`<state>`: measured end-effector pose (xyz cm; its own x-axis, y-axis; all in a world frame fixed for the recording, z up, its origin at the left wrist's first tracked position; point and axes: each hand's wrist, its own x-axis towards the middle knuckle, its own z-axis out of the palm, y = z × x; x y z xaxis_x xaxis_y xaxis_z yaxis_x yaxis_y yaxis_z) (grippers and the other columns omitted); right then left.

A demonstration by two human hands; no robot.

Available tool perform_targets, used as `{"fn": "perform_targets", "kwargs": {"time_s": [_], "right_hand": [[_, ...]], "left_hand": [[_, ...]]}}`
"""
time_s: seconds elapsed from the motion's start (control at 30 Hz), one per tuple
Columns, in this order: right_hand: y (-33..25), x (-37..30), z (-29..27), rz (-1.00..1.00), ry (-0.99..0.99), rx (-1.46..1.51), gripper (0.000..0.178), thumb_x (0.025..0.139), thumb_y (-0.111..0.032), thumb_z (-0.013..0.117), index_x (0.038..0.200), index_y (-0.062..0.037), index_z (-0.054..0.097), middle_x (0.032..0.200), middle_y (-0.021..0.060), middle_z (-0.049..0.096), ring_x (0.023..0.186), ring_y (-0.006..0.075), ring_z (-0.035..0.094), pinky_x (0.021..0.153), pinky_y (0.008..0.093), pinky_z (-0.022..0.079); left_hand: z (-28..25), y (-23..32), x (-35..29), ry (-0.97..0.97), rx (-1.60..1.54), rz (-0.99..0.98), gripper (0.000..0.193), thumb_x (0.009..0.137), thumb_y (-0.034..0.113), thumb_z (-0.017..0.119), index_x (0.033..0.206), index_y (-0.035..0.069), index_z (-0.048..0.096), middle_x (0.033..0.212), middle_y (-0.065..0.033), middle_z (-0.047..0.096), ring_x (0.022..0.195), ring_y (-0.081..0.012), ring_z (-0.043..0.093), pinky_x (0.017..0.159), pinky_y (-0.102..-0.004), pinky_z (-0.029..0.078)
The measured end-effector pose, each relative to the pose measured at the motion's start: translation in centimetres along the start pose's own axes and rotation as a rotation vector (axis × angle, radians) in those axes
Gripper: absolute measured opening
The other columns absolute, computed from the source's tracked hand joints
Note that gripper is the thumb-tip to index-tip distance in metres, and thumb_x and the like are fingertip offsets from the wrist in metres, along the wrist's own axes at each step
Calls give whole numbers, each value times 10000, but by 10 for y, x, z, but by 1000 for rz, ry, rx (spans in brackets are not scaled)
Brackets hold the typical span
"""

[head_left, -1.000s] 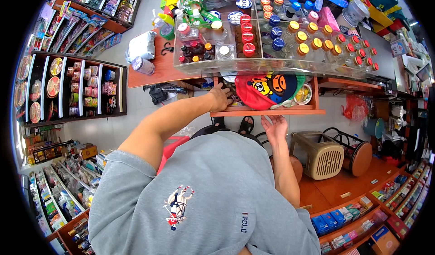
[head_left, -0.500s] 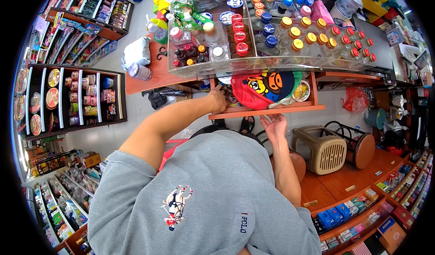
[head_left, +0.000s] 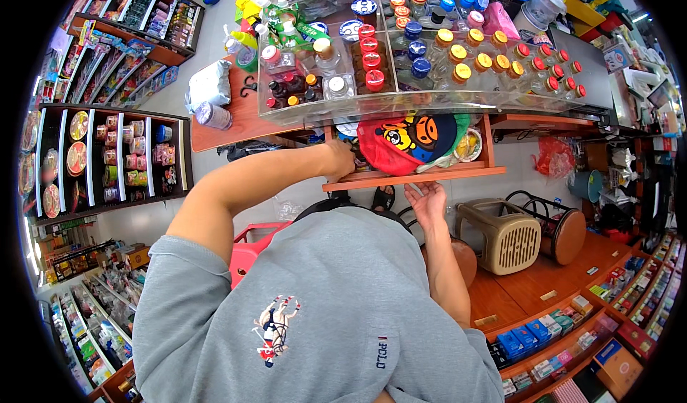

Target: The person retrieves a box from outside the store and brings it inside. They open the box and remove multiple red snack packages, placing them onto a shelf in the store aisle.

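We have the left hand [head_left: 342,159] down inside the left end of the wooden drawer [head_left: 469,173], which stands pulled out from under the bench [head_left: 250,118]. Fingertips are hidden among small items there, so we can't tell whether it's gripping anything. Right hand [head_left: 428,201]: palm up, fingers loosely spread, tips at the drawer's front edge, nothing in its grasp.

In the drawer we see a red, blue and green cloth item [head_left: 411,145] with cartoon animal faces, filling the middle, right of the left hand. A round tub [head_left: 469,145] sits at the right end. Above the drawer: clear divided bin [head_left: 343,108] with capped bottles. Silver packet [head_left: 209,86] lies on the bench, far left. Beige plastic stool [head_left: 509,242] on its side, right of the right forearm.
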<state>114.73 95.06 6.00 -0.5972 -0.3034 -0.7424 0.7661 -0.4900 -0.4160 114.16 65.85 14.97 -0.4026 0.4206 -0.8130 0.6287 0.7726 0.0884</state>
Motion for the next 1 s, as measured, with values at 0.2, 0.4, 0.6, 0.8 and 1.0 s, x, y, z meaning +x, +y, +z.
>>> {"fn": "perform_targets", "kwargs": {"time_s": [0.2, 0.4, 0.6, 0.8, 1.0], "right_hand": [[-3, -9, 8, 2, 64, -235, 425, 984, -296, 343, 1270, -10, 474, 1227, 184, 565, 1073, 390, 603, 897, 466, 496], [-13, -13, 29, 32, 26, -499, 329, 923, -198, 439, 1089, 47, 581, 1025, 170, 640, 972, 345, 643, 864, 444, 508], [-42, 26, 44, 80, -70, -615, 318, 905, -197, 462, 1105, 20, 579, 1081, 180, 638, 940, 304, 647, 809, 416, 506], [3, 38, 103, -106, -239, -825, 462, 979, -427, 537, 1291, -94, 469, 1328, 45, 538, 1075, 210, 594, 883, 374, 452], [110, -36, 216, 312, -1080, -1227, 436, 1034, -394, 453, 1255, -41, 581, 1136, 75, 679, 1009, 182, 644, 871, 332, 483]], "left_hand": [[18, -22, -22, 531, -104, 183, 120, 701, 94, 635, 813, 90, 677, 994, -59, 672, 1007, -293, 602, 828, -437, 522], [33, 8, -101, 895, -1585, 94, 94, 789, -29, 648, 827, 54, 670, 943, -88, 688, 937, -202, 659, 784, -346, 522], [45, 72, -140, 1352, -2384, 420, 85, 812, 60, 769, 823, 79, 687, 1162, -81, 556, 974, -182, 607, 815, -286, 501], [81, 107, -160, 1752, -2158, 156, 65, 823, 42, 760, 839, 62, 700, 1091, -33, 500, 1035, -130, 531, 899, -269, 461], [133, 127, -194, 1931, -1636, -574, 158, 781, -40, 628, 827, 84, 714, 1131, -50, 500, 986, -140, 521, 829, -277, 438]]}}
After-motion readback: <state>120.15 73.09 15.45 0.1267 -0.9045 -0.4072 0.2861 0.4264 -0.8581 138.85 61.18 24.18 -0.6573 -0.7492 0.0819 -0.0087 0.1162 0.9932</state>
